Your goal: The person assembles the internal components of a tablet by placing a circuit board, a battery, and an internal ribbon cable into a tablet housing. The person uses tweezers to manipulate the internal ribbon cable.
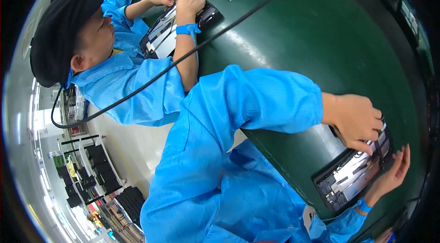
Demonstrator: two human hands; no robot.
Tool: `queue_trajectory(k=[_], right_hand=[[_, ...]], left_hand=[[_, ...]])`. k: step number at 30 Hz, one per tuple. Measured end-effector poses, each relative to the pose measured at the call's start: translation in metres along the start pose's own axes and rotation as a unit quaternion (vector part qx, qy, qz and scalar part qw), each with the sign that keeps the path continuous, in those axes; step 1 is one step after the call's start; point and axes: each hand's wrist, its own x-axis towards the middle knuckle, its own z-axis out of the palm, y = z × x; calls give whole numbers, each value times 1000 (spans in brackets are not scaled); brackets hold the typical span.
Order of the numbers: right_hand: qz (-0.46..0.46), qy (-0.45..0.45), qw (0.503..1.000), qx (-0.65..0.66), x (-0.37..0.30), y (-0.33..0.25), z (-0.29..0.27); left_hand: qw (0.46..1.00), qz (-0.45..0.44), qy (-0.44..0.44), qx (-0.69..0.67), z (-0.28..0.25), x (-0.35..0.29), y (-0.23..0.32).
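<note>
The left arm (256, 98), in a blue sleeve, is the largest shape in view; it bends at the elbow and reaches across to the right. The left hand (355, 121) lies palm down over the far part of an opened device (353, 172), its fingers curled onto it and its thumb apart from them — whether anything small is pinched beneath, I cannot tell. The right hand (393, 176) comes up from the lower edge and stands just beside the device's right side, fingers extended and apart, with a blue strap (364, 205) around the wrist.

The device rests at an angle on the tabletop (302, 32), near its edge at the lower right. It is a flat, rectangular thing with a dark frame, bright silver plates inside and dark strips across them; small components cluster at its near left end.

The tabletop is dark green and glossy, with streaks of reflected light. To the left sits a co-worker (133, 89) in blue with a black cap (64, 32), both hands on a similar opened device (162, 32). Beyond lie a pale floor (128, 147) and shelves (91, 163) stacked with dark items. A thin black cable (243, 19) sweeps diagonally across the view — in front of the co-worker.
</note>
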Motion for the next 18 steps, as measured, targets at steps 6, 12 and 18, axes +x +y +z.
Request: queue_trajectory(k=[6, 12, 18], right_hand=[[73, 9, 996, -41, 21, 84, -31], [29, -31, 999, -25, 16, 75, -14], [36, -59, 997, -47, 15, 61, -13]], left_hand=[[985, 87, 41, -146, 2, 6, 89], [970, 192, -104, -106, 19, -32, 157], [979, 108, -129, -112, 24, -29, 151]])
